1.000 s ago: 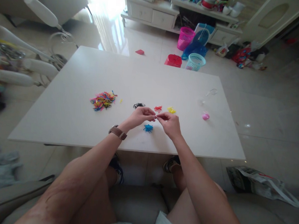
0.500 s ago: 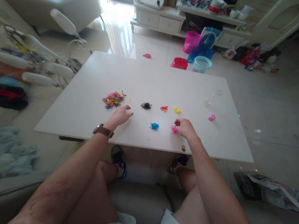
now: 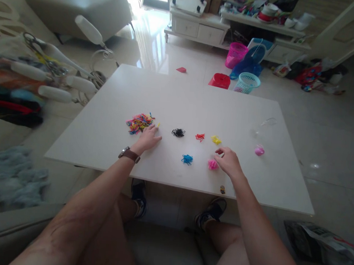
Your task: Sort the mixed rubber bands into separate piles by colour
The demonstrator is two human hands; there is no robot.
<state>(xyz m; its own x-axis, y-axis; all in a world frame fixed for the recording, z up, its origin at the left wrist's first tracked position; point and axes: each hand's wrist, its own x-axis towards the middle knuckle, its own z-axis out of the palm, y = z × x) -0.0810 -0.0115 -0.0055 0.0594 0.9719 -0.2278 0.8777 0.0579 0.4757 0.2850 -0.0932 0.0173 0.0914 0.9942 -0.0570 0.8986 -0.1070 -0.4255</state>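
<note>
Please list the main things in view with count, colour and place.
Table: one, white, centre
Mixed pile: one, multicoloured, table's left
Black pile: one, black, mid-table
Red pile: one, red, right of black
Yellow pile: one, yellow, right of red
Blue pile: one, blue, table's near side
Pink pile: one, pink, right of blue
Round object: one, pink, table's right
Baskets: two, pink and turquoise, floor behind
Left hand: one, bare, at mixed pile
Right hand: one, bare, at pink pile
</note>
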